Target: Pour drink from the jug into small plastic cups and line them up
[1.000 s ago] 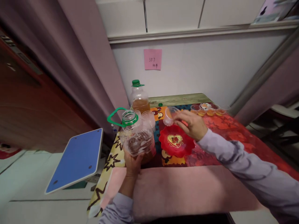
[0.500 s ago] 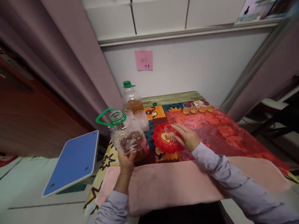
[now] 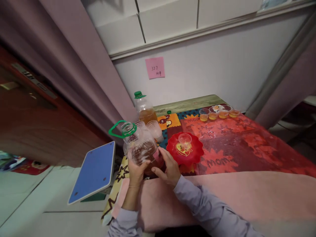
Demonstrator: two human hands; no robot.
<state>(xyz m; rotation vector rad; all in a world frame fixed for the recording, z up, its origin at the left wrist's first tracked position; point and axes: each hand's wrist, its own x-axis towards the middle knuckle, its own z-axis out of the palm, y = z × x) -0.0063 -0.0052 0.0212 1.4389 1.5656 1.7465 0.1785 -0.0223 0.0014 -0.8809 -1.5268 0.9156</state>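
Note:
A large clear jug [image 3: 145, 148] with amber liquid, an uncapped mouth and a green handle ring stands at the table's near left. My left hand [image 3: 137, 169] is wrapped round its lower left side. Against its right side rests my right hand [image 3: 169, 168], thumb and fingers spread round the jug. An empty-looking clear cup [image 3: 185, 141] sits on a red scalloped plate [image 3: 172, 151], right of the jug. Stacks of clear cups [image 3: 154, 129] stand just behind the jug.
Behind stands a second jug [image 3: 147, 113] with a green cap. A loose green cap [image 3: 169, 112] lies at the back. Several cups with amber liquid [image 3: 223, 114] line the back right. A pink cloth [image 3: 222, 194] covers the near edge; a blue board [image 3: 95, 171] is at left.
My right hand has let go of the clear cup on the red plate and moved left to the jug's side. My left hand stays on the jug. The view has shifted slightly.

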